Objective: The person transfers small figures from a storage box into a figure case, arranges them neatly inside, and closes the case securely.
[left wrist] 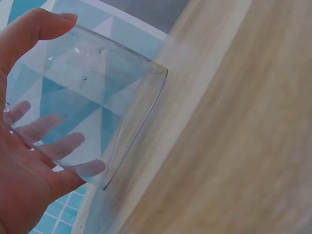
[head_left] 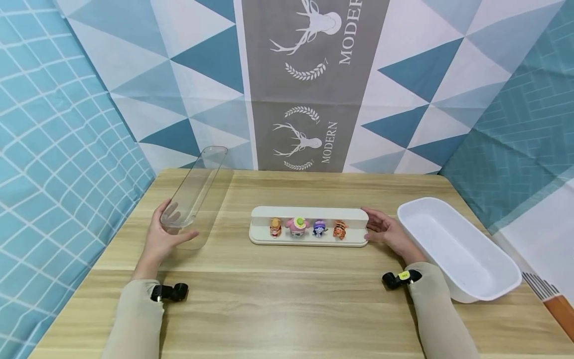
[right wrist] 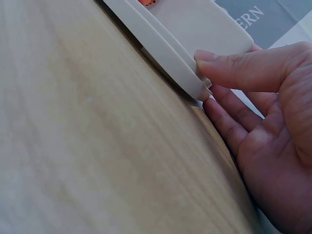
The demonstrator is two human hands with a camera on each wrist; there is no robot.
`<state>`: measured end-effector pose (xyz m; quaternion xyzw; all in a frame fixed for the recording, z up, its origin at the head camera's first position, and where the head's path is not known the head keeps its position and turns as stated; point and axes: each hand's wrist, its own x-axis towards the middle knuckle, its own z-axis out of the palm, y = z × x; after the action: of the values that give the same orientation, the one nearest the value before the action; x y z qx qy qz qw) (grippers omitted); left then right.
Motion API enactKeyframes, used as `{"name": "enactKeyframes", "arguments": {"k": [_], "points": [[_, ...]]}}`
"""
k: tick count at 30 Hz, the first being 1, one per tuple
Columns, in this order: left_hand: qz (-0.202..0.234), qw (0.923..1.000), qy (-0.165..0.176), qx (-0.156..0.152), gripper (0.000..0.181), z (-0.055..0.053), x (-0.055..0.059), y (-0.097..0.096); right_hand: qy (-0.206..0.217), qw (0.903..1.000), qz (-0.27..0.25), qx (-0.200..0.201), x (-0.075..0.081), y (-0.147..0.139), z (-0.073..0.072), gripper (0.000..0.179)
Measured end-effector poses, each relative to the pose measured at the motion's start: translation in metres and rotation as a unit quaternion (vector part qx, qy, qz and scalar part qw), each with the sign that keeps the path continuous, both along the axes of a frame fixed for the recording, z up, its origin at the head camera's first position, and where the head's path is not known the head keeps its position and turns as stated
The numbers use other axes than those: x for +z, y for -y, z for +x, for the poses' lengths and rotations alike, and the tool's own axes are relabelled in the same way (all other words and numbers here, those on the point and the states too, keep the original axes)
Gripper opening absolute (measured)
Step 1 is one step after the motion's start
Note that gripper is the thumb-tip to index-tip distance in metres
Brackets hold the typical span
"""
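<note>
A clear plastic cover [head_left: 194, 192], long and round-ended, tilts up at the left of the table, its far end raised. My left hand [head_left: 163, 237] grips its near end; in the left wrist view the thumb [left wrist: 53, 25] bends over one edge and the fingers show through the plastic. In the middle lies a cream display stand [head_left: 264, 215] with a low back wall. Several small figurines stand along it, among them a pink one [head_left: 298, 227] and an orange striped one [head_left: 340, 230]. My right hand [head_left: 391, 234] holds the stand's right end, thumb [right wrist: 234, 68] at its front lip.
A deep white plastic tub [head_left: 462, 257] stands to the right, close beside my right forearm. Patterned cloth [head_left: 305, 89] hangs behind the wooden table [head_left: 287, 304] and along both sides. A small black camera [head_left: 172, 292] sits on each wrist.
</note>
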<state>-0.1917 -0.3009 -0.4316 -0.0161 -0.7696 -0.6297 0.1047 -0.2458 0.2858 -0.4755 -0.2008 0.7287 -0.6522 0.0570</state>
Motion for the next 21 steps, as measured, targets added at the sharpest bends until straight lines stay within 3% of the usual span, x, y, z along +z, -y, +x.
{"name": "enactKeyframes", "arguments": {"k": [10, 12, 17, 21], "points": [[0.002, 0.9977, -0.007, 0.067, 0.107, -0.0009, -0.0009, 0.0005, 0.011, 0.9998, 0.012, -0.011, 0.0022, 0.0007, 0.0004, 0.079], [0.022, 0.9963, -0.015, 0.081, 0.104, -0.0004, -0.0009, -0.0001, 0.013, 0.9998, 0.014, -0.012, 0.0029, 0.001, 0.0004, 0.08], [0.08, 0.9872, -0.066, 0.121, 0.096, 0.0001, -0.0026, -0.0024, 0.012, 0.9997, 0.016, -0.011, 0.0034, 0.001, 0.0001, 0.08], [0.094, 0.9796, -0.105, 0.143, 0.093, 0.0002, -0.0041, -0.004, 0.01, 0.9998, 0.011, -0.01, 0.0026, 0.0005, 0.0005, 0.08]]}}
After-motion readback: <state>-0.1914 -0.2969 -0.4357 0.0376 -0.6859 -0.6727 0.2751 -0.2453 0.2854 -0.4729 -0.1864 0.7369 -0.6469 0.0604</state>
